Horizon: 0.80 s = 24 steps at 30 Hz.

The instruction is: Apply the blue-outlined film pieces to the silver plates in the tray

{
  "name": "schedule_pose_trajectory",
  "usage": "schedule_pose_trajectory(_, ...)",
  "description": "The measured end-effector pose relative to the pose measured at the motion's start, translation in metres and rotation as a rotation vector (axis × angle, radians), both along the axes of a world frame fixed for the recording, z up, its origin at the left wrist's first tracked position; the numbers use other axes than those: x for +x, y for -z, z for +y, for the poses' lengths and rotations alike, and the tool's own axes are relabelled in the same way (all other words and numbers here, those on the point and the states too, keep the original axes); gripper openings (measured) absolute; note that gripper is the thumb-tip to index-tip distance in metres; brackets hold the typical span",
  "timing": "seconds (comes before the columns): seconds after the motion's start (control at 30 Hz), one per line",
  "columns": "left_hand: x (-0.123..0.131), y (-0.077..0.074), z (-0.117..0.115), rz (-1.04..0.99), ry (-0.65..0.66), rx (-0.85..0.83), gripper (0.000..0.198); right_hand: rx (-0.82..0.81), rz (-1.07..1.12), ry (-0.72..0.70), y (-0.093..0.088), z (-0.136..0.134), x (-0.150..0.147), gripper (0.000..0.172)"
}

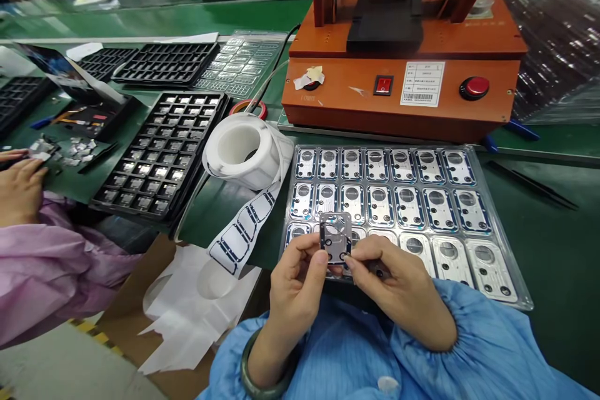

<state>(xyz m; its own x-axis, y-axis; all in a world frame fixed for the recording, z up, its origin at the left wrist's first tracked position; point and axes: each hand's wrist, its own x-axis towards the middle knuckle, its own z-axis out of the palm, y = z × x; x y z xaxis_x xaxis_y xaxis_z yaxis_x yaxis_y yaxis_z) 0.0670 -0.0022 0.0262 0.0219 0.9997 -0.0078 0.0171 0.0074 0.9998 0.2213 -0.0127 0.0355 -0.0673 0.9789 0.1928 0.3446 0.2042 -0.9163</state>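
1. Thumb and fingers of the left hand (299,287) grasp a small metal plate (335,237) by its left edge, so that in the head view it stands upright between the two hands, its face toward the camera
2. Opposite, the right hand (398,284) has its thumb and index fingertip pinched nearly together on the plate's lower right corner, with the other fingers curled in beneath
3. Neither hand is spread: both grasp the plate by fingertips only, its upper part and middle left uncovered
4. Dark edging shows on the plate's lower right side, though it is too small to tell whether the right fingertips also pinch that edging
5. Behind and below the plate lies a clear plastic tray (500,239) of similar plates in rows of seven, many with dark blue borders, while those at the right of the nearest row look plain silver
6. Left of the tray stands a roll of labels (267,159), its loose strip (246,225) of dark frame-shaped stickers trailing toward the person
7. Black tweezers (534,186) lie right of the tray, an orange machine (347,84) sits beyond it, and a co-worker's hand (21,190) rests at the far left near small metal parts (79,151)
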Motion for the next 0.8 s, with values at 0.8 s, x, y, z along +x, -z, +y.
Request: schedule_pose_trajectory(0.8,0.002,0.012,0.001,0.110,-0.180,0.155,0.011,-0.033,0.007,-0.212,0.002,0.000,0.000,0.013)
